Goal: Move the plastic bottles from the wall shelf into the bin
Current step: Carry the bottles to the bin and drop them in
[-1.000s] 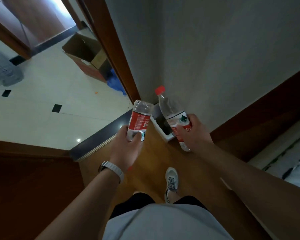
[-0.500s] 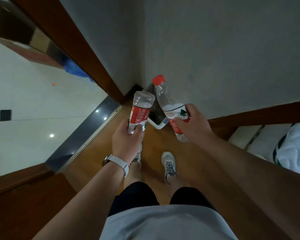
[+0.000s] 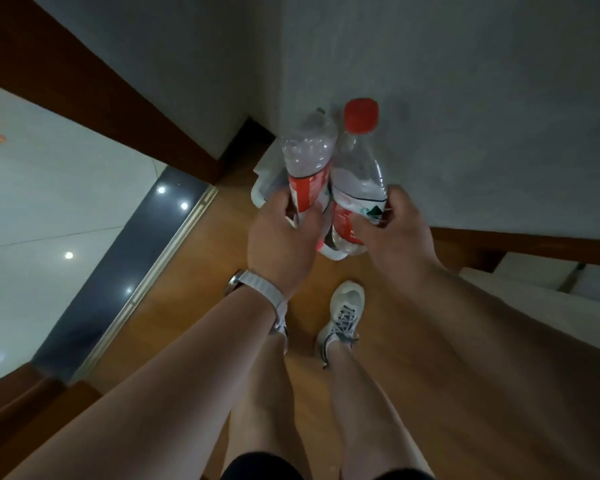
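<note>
The grey wall and the wooden floor are meeting at a corner, where the white bin is standing, mostly covered by the load. The left hand is curling its fingers round the labelled waist of the left bottle; the right hand is gripping the right bottle, red cap uppermost. Both bottles are touching side by side and hanging directly over the bin, unreleased: carrying is judged nearly complete, with dropping left to do. The shelf is lying outside the view, so further bottles cannot be counted; the bin's interior is hidden.
</note>
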Demonstrator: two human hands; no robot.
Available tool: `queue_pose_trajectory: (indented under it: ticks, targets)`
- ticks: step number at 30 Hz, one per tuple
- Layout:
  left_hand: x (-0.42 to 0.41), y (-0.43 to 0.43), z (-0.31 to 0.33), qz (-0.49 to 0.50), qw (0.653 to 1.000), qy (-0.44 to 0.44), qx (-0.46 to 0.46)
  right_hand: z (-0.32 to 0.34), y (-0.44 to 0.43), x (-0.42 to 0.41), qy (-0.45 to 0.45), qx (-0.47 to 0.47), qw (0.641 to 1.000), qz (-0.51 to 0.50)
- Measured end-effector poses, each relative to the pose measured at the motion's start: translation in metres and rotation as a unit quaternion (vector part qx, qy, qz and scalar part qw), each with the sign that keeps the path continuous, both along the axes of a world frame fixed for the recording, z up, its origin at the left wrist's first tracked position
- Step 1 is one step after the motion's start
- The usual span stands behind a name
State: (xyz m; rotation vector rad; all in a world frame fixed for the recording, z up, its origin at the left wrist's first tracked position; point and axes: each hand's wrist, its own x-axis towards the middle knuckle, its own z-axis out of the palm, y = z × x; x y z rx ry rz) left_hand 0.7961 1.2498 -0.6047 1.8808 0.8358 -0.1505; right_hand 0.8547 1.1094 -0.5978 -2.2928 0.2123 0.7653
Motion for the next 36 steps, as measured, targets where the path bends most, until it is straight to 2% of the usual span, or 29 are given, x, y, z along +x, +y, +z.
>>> queue_pose_trajectory:
  ticks: [4,8,11,14,19,22,31,36]
  targets:
    - [0.014,-0.016,-0.072,-0.012,1.000,-0.006,-0.003,-0.076,-0.005,0.010,-0.024,-0.005,1.000,-0.019]
    - [0.008,-0.026,-0.142,-0.029,0.999,0.019,-0.002,-0.137,-0.016,0.002,0.003,-0.018,1.000,0.020]
    - [-0.005,-0.030,-0.163,-0.036,0.999,0.018,-0.010,-0.159,-0.023,-0.011,0.017,-0.017,0.998,0.053]
    - [-0.016,-0.028,-0.151,-0.085,0.996,0.029,0.018,-0.151,-0.026,-0.019,0.030,-0.029,0.995,0.090]
    - [-0.025,-0.016,-0.097,-0.200,0.974,0.007,0.110,-0.090,-0.027,-0.014,-0.022,-0.139,0.957,0.252]
    - [-0.016,-0.007,-0.048,-0.259,0.956,-0.036,0.132,-0.028,-0.024,-0.004,-0.058,-0.175,0.935,0.302]
    - [0.005,0.001,0.127,-0.405,0.866,-0.172,0.239,0.161,-0.030,-0.015,-0.141,-0.240,0.906,0.320]
    - [0.010,-0.006,0.214,-0.470,0.826,-0.166,0.264,0.250,-0.046,-0.039,-0.176,-0.275,0.902,0.280]
